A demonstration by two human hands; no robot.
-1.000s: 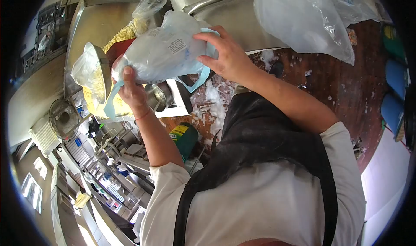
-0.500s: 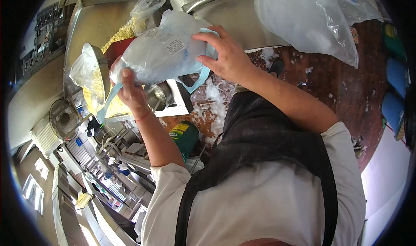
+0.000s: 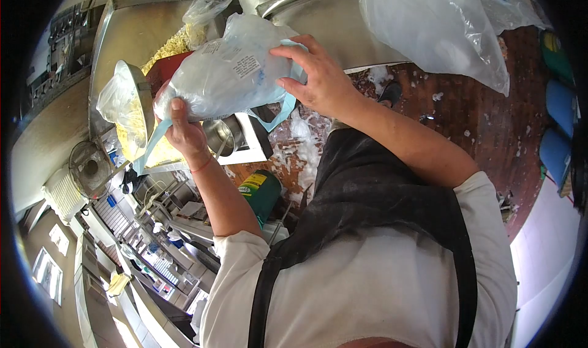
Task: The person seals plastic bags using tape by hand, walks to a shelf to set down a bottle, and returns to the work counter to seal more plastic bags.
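Observation:
A bulging clear plastic bag (image 3: 214, 78) with small printed text and pale blue strips along its edges is held up between my hands. My left hand (image 3: 185, 133) is closed on its lower left end, thumb on top. At the right end, my right hand (image 3: 318, 78) grips the bag's pale blue edge, fingers curled over it and thumb below. What fills the bag cannot be made out. Behind it, pale yellow noodle-like strands (image 3: 174, 48) lie heaped by a red surface. A metal bowl (image 3: 144, 97) with thin plastic over it stands to the left.
A metal pot (image 3: 222, 135) sits below the bag. Large clear plastic bags (image 3: 429, 29) hang at the upper right beside a steel counter (image 3: 318, 35). White scraps lie on the wet brown floor (image 3: 465, 121). A green container (image 3: 260, 195) stands low, near my left forearm.
Almost nothing differs. Both hands keep their hold on the bag, and the view has shifted very slightly.

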